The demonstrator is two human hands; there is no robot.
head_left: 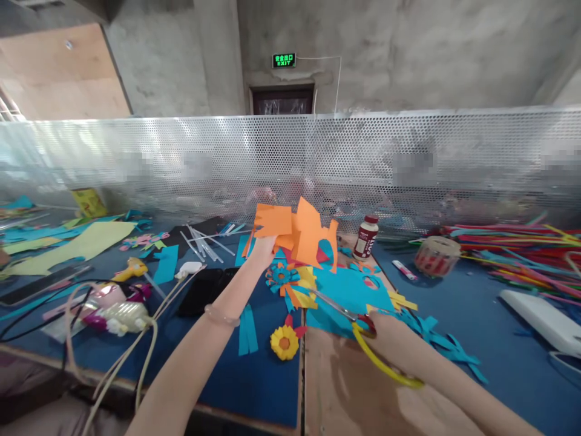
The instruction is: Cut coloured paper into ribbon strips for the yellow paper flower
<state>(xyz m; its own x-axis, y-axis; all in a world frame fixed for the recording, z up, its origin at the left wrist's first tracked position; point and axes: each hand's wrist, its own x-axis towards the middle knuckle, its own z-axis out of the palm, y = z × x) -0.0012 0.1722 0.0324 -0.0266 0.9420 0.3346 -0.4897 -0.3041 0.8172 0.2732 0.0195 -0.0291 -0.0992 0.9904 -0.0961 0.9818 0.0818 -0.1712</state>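
Head view: the surface (pixel 227 375) is covered in blue felt, with a bare wooden board (pixel 345 393) set into it at the near edge. A perforated metal screen (pixel 408 151) runs along the far side of the surface. Places below are given relative to the blue paper sheet (pixel 345 290), which lies at the far end of the wooden board.

A bundle of coloured paper strips (pixel 512 248) lies well to the right of the blue paper sheet. A roll of tape (pixel 436 255) stands to the right of the sheet, and a small white bottle with a red cap (pixel 365 237) stands just beyond its far right corner. A yellow paper flower (pixel 284 343) lies near its left front corner.

The left hand (pixel 263 247) is raised beyond the far left edge of the sheet; its fingers are closed around a sheaf of orange paper cut-outs (pixel 299 233), held above the surface. The right hand (pixel 394 342) is at the near right edge of the sheet; its fingers grip scissors (pixel 345 312) with yellow and red handles, blades lying across the sheet, pointing left.
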